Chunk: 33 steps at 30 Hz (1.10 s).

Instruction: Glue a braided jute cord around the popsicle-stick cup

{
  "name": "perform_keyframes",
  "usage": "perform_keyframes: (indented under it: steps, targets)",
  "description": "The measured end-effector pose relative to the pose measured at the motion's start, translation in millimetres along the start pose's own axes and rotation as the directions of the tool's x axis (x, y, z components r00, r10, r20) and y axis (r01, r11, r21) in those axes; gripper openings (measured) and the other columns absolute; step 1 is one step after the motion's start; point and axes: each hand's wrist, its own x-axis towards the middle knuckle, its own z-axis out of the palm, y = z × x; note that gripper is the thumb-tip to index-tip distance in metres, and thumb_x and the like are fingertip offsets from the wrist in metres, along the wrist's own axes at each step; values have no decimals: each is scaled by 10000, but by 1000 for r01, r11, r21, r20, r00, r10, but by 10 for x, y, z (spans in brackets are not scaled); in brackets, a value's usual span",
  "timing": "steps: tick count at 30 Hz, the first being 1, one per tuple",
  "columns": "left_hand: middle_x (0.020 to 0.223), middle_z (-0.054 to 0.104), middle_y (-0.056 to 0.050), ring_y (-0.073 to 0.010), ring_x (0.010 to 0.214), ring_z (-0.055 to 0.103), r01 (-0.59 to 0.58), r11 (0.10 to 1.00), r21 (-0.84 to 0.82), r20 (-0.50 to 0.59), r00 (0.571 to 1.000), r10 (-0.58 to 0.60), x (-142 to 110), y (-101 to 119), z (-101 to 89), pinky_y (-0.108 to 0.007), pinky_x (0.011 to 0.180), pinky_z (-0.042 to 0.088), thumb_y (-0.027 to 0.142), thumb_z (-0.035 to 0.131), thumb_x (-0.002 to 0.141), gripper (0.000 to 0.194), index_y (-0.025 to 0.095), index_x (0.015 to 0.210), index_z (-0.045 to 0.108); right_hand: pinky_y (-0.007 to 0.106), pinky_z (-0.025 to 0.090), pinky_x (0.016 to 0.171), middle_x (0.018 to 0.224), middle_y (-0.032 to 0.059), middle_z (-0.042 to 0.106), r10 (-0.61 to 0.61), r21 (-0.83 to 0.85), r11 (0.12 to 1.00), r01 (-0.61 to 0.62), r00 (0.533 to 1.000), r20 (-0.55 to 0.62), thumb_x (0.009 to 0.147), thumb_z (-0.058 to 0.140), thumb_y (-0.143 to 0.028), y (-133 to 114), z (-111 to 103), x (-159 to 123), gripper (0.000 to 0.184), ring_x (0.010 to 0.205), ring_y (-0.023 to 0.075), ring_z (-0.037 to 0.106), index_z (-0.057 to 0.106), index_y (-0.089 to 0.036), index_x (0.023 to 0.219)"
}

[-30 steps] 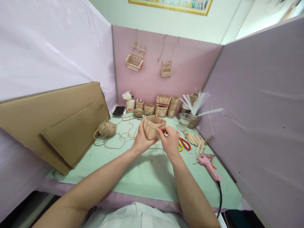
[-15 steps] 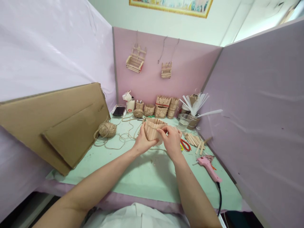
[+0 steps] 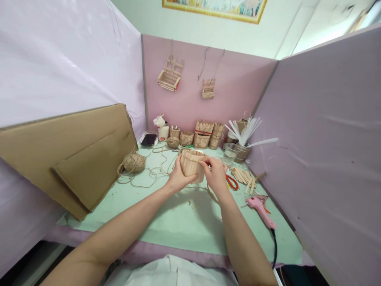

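A small round basket of wooden craft sticks (image 3: 191,162) is held above the green tabletop (image 3: 178,222). My left hand (image 3: 177,177) cups its left side and bottom, fingers closed round it. My right hand (image 3: 216,174) grips its right side near the rim, fingers pinched against the sticks. A strand of jute twine (image 3: 212,194) trails down from the basket beside my right wrist. Red and yellow scissors (image 3: 231,181) lie just right of my right hand.
A ball of twine (image 3: 134,162) with loose loops lies at left beside leaning cardboard sheets (image 3: 74,151). A pink glue gun (image 3: 262,210) and loose sticks (image 3: 244,175) lie at right. Finished baskets (image 3: 204,135), a plastic cup (image 3: 230,153) and a phone (image 3: 148,139) line the back wall.
The basket and both hands have sunk slightly and turned a little. My right hand has shifted from the front of the rim to the right side, and the twine strand now hangs below.
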Motion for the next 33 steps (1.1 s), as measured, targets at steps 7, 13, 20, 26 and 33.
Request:
perform_keyframes:
  steps: [7,13,20,26,33]
  targets:
    - [1398,400,-162,-320,1283,408,-24,999,36,14,1000,23,2,-23,-5,-472,1032,363,333,777,569,1060,207,1426,165,379,249,814,853,45,669,22,3,1000,-22,1000,4,882,453,-368,0,-8,3,247,875,229,518,587,-209,749]
    - [1396,405,-163,-321,1283,412,-35,999,8,26,999,35,24,-73,-2,-472,1029,371,351,789,555,1090,211,1431,157,384,245,812,731,30,658,85,-38,996,-86,996,-33,847,501,-471,19,-23,7,335,792,222,518,569,-202,658]
    - [1387,419,-163,-311,1284,415,-50,998,-35,58,997,52,40,-145,-1,-475,1038,363,366,793,557,1081,214,1431,176,371,289,806,748,42,630,84,5,996,-84,989,-120,806,522,-550,114,-9,11,364,788,222,515,562,-199,718]
    - [1402,404,-164,-306,1286,412,-70,997,-36,153,985,74,60,-166,-66,-466,1042,364,398,785,572,1089,206,1446,162,382,352,871,1096,106,570,-16,103,994,27,994,-105,759,604,-506,227,-74,49,419,1010,244,491,557,-195,1037]
    - [1400,406,-158,-311,1274,424,-135,990,-33,251,958,139,51,-164,-119,-455,1034,380,387,800,540,1122,204,1450,170,406,290,1028,1261,67,518,-214,282,947,157,959,185,802,619,-402,287,-248,41,203,1211,223,422,624,-236,918]
